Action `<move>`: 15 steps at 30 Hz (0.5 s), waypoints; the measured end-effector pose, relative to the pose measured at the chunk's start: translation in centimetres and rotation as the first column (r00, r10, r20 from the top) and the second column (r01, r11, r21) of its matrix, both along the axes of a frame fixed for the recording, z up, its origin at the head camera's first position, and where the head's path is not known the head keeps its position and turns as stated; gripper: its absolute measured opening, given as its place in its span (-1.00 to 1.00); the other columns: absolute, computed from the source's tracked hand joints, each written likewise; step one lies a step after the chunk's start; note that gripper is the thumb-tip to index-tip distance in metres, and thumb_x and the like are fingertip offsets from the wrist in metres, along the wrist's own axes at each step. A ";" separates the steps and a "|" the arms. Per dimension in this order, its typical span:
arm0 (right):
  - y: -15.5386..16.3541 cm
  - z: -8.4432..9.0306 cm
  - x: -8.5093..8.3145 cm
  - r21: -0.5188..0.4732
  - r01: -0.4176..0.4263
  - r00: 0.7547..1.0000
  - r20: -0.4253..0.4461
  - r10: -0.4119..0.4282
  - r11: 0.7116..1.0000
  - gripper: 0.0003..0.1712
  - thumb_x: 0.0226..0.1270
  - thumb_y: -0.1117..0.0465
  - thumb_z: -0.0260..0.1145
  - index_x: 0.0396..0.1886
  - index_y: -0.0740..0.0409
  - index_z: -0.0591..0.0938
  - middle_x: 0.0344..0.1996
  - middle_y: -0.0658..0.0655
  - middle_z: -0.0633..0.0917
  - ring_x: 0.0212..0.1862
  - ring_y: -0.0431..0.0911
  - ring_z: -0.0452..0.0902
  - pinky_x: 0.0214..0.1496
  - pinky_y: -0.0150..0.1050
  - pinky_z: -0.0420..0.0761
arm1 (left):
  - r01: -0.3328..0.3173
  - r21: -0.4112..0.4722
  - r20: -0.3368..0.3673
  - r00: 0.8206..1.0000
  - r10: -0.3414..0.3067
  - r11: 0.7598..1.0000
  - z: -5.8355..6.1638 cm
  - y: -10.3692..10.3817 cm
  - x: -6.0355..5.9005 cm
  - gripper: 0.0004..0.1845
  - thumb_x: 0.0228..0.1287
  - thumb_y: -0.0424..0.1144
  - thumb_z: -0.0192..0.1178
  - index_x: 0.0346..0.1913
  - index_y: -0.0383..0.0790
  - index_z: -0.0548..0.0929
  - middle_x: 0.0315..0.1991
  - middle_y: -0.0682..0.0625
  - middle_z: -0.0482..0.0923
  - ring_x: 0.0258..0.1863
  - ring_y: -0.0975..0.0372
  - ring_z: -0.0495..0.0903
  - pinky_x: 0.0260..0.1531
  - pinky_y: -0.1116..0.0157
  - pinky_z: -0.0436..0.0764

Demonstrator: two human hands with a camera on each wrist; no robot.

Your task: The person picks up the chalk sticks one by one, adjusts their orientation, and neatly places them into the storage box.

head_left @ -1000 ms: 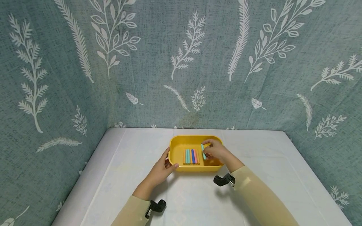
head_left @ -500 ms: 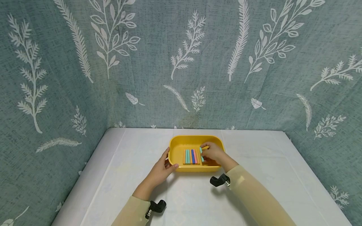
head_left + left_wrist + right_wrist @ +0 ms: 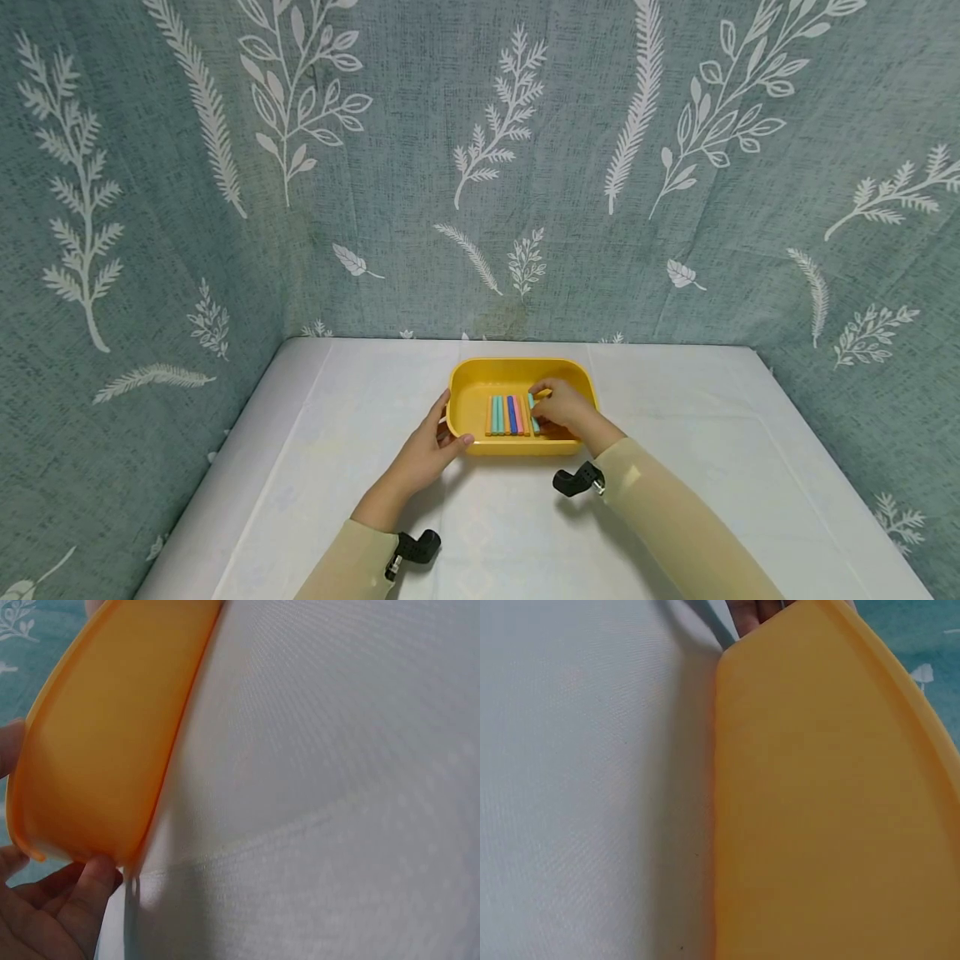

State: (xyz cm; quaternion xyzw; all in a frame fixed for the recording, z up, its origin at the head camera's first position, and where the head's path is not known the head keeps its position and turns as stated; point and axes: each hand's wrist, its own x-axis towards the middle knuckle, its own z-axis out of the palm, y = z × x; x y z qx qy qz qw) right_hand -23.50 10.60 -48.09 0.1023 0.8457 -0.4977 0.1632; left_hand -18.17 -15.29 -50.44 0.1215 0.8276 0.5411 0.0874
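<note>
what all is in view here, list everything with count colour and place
tray: one, yellow, on the table toward the back, middle
sticks: a row lying side by side in the tray, orange, teal, blue, pink; exact count hard to tell
teal stick: one, at the right end of the row, under the right hand's fingers
table: one, covered in white cloth
backdrop: grey-green fabric with white leaf print, behind and at both sides
wrist cameras: two, black, one on each wrist
left hand: grips the tray's near-left rim
right hand: inside the tray, pinching the teal stick
</note>
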 end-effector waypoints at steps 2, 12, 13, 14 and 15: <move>-0.1 0.0 0.0 0.005 -0.002 1.000 0.000 0.002 1.000 -0.51 0.26 0.39 0.39 0.20 0.21 0.55 -0.34 0.23 0.64 -0.46 -0.04 0.61 -0.46 -0.25 0.70 | 0.000 -0.002 -0.001 1.000 0.000 1.000 0.0 0.0 0.0 -0.03 0.38 -0.10 0.30 0.63 -0.02 -0.11 0.54 -0.22 0.10 0.40 -0.07 0.35 0.32 0.09 0.43; -0.2 -0.1 0.1 -0.012 0.015 0.999 0.028 -0.014 1.000 -0.56 0.30 0.37 0.36 0.18 0.18 0.55 -0.36 0.21 0.61 -0.51 -0.07 0.58 -0.47 -0.28 0.70 | 0.001 -0.006 -0.007 1.000 -0.001 1.000 0.0 0.0 0.0 -0.03 0.38 -0.09 0.30 0.63 -0.04 -0.12 0.55 -0.22 0.09 0.40 -0.08 0.35 0.32 0.08 0.43; -0.2 -0.1 0.1 -0.013 0.016 0.999 0.030 -0.016 1.000 -0.56 0.30 0.37 0.36 0.18 0.18 0.55 -0.36 0.21 0.60 -0.51 -0.07 0.57 -0.47 -0.28 0.70 | 0.002 -0.004 -0.007 1.000 -0.002 1.000 -0.1 0.0 0.0 -0.03 0.38 -0.10 0.30 0.63 -0.04 -0.12 0.55 -0.22 0.09 0.40 -0.08 0.35 0.32 0.08 0.43; -0.2 -0.1 0.1 -0.013 0.018 0.999 0.032 -0.017 1.000 -0.56 0.30 0.37 0.35 0.18 0.18 0.55 -0.35 0.21 0.60 -0.50 -0.07 0.57 -0.47 -0.28 0.71 | 0.003 -0.003 -0.007 1.000 -0.003 1.000 -0.1 0.0 0.0 -0.03 0.38 -0.10 0.30 0.63 -0.04 -0.12 0.55 -0.22 0.09 0.40 -0.08 0.35 0.32 0.09 0.43; -0.2 -0.1 0.1 -0.012 0.019 0.999 0.035 -0.019 1.000 -0.56 0.31 0.37 0.35 0.18 0.18 0.55 -0.35 0.21 0.60 -0.50 -0.07 0.57 -0.46 -0.28 0.71 | 0.003 -0.001 -0.007 1.000 -0.003 1.000 -0.1 0.0 0.0 -0.03 0.38 -0.10 0.30 0.63 -0.04 -0.12 0.55 -0.22 0.09 0.40 -0.08 0.35 0.32 0.08 0.43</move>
